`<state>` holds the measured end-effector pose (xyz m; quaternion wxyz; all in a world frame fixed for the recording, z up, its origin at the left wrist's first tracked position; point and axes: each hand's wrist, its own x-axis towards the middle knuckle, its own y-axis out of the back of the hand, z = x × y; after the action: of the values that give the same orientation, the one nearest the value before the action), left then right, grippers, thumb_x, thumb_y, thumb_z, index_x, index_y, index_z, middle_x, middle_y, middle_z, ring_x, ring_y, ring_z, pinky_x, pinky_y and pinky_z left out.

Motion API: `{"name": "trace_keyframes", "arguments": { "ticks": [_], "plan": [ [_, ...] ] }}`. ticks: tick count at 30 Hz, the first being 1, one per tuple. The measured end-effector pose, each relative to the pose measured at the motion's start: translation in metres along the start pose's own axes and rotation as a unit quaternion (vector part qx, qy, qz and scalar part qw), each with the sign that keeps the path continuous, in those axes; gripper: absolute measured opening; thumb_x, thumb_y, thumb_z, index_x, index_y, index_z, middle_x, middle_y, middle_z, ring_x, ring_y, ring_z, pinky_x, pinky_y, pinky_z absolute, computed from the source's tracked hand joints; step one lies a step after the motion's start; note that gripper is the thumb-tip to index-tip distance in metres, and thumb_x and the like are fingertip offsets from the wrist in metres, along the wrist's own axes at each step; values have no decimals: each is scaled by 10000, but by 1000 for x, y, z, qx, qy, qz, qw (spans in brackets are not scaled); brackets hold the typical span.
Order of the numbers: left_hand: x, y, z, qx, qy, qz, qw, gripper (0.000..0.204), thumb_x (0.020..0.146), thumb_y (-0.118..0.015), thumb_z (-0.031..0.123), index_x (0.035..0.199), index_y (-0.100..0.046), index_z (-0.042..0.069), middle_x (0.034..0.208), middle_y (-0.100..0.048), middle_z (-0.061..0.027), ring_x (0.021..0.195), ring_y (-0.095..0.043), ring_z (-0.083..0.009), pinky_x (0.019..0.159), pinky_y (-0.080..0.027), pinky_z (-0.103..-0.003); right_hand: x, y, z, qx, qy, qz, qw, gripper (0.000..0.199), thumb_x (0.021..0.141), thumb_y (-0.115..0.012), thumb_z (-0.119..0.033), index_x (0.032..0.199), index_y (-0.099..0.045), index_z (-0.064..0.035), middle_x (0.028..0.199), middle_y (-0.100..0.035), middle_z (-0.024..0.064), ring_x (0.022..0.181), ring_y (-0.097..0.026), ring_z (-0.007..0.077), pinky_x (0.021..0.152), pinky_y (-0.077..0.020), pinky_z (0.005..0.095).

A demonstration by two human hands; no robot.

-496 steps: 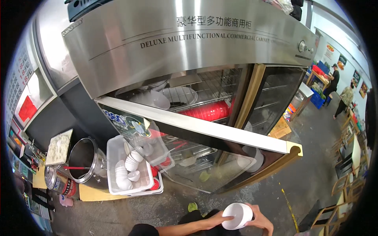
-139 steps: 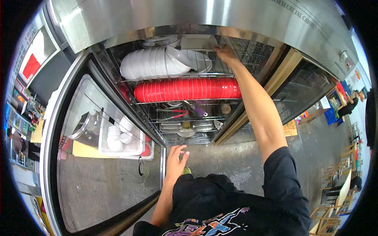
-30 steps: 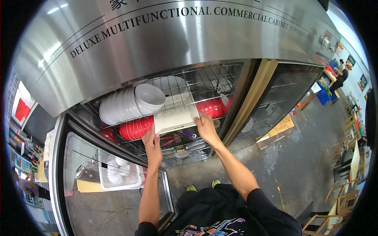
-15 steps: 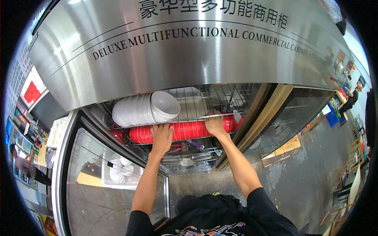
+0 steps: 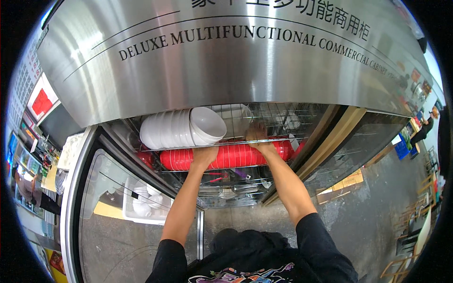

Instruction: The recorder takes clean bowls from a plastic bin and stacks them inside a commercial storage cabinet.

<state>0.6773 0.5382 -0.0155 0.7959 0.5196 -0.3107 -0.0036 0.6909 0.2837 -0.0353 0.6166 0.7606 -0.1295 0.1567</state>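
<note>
Reaching into an open steel cabinet, the person's left hand presses against a sideways row of red bowls on a wire shelf. The right hand touches a white tray beside stacked white bowls. Neither grip is clearly visible. Supporting both stacks evenly would likely prevent sliding.

Big dark lettering runs across the steel panel right above my head. Off to my far left there's a white sign with a red patch, plus some small colourful packages on shelves.
</note>
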Motion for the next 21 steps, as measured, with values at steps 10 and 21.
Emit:
{"name": "trace_keyframes", "arguments": {
  "ticks": [10, 21],
  "plan": [
    [12, -44, -54, 22, 65, -196, 978, 578, 996, -497, 444, 1515, -458, 194, 1590, -430, -134, 1498, -343, -327, 1259, -266, -438, 34, -1, -9, -31, 58, -126, 990, 382, 851, -585, -332, 1043, -711, -27, 1074, -692, 263, 1056, -632, 455, 876, -456, 602],
    [21, -1, -32, -42, 84, -201, 975, 681, 903, -657, 326, 1535, -433, 206, 1642, -336, -125, 1526, -274, -343, 1283, -206, -448, 29, 5, -13, 29, 29, -49, 998, 436, 965, -543, -417, 966, -709, -14, 1012, -715, 239, 966, -663, 466, 901, -474, 559]
  ]
}}
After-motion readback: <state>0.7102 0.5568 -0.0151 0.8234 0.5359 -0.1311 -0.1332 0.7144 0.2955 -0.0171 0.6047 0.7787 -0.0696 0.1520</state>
